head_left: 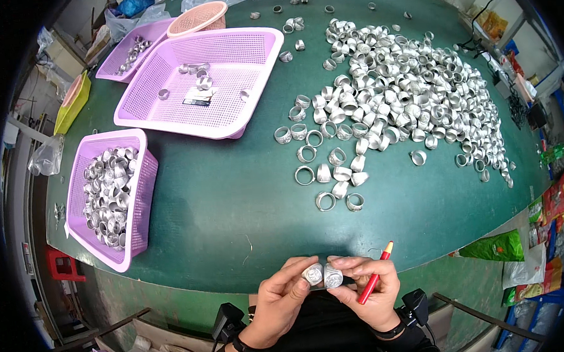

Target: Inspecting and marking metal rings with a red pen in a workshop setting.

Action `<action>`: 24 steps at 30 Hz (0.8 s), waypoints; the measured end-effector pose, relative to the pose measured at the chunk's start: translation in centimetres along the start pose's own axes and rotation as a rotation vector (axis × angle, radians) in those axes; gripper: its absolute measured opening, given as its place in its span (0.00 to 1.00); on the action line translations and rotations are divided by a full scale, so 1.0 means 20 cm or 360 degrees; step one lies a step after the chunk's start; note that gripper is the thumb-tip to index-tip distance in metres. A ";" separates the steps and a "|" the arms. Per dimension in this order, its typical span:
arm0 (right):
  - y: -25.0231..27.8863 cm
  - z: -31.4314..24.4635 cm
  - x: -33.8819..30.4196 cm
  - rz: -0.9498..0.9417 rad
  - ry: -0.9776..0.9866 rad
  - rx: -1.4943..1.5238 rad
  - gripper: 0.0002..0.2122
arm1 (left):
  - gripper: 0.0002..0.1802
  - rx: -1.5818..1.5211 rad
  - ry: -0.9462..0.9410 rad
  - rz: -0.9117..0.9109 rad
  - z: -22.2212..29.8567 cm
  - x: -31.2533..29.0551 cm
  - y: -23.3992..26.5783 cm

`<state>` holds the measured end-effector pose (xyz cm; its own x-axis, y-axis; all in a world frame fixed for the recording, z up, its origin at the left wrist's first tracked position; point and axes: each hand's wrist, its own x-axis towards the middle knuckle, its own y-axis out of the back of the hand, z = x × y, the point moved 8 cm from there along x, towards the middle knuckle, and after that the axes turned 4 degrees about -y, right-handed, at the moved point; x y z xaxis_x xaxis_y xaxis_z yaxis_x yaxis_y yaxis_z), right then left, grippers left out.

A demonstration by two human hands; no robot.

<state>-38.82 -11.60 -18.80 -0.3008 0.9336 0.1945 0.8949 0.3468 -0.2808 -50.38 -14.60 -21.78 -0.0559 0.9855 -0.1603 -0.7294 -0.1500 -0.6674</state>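
Note:
At the near edge of the green table, my left hand [281,300] pinches a silver metal ring [312,275] between thumb and fingers. Beside it, my right hand [374,298] grips a second silver ring [333,277] the same way. Both rings show their patterned faces and sit side by side, almost touching. A red pencil-like stick [375,275] with a yellowish tip is also tucked between the fingers of my right hand, slanting up to the right. A large heap of similar silver rings [410,88] covers the right part of the table, with several loose rings [325,201] nearest me.
A purple basket [142,201] full of rings stands at the left. Behind it, a larger purple basket [236,124] holds a few rings and a small card. Another purple basket [110,65] and a pink one [219,9] stand farther back. Dark cables [517,103] lie at the right edge.

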 end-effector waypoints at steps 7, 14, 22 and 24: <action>0.04 0.05 0.00 0.0237 -0.0239 0.0400 0.16 | 0.11 -0.0212 0.0222 0.0039 -0.06 -0.03 0.03; 0.05 0.13 -0.01 0.0236 -0.0548 0.0491 0.10 | 0.14 -0.0411 0.0414 -0.0026 -0.12 -0.05 0.03; 0.02 0.08 -0.02 0.0211 -0.0550 0.0502 0.11 | 0.20 0.0256 -0.0189 0.0159 0.08 -0.04 0.03; 0.02 0.05 -0.01 0.0079 -0.0452 0.0249 0.13 | 0.20 0.0572 -0.0287 0.0170 0.14 -0.04 0.00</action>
<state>-38.64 -11.59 -19.88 -0.3577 0.9298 -0.0865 0.8558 0.2894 -0.4287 -52.28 -15.19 -19.70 -0.2393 0.9688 -0.0637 -0.9028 -0.2462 -0.3526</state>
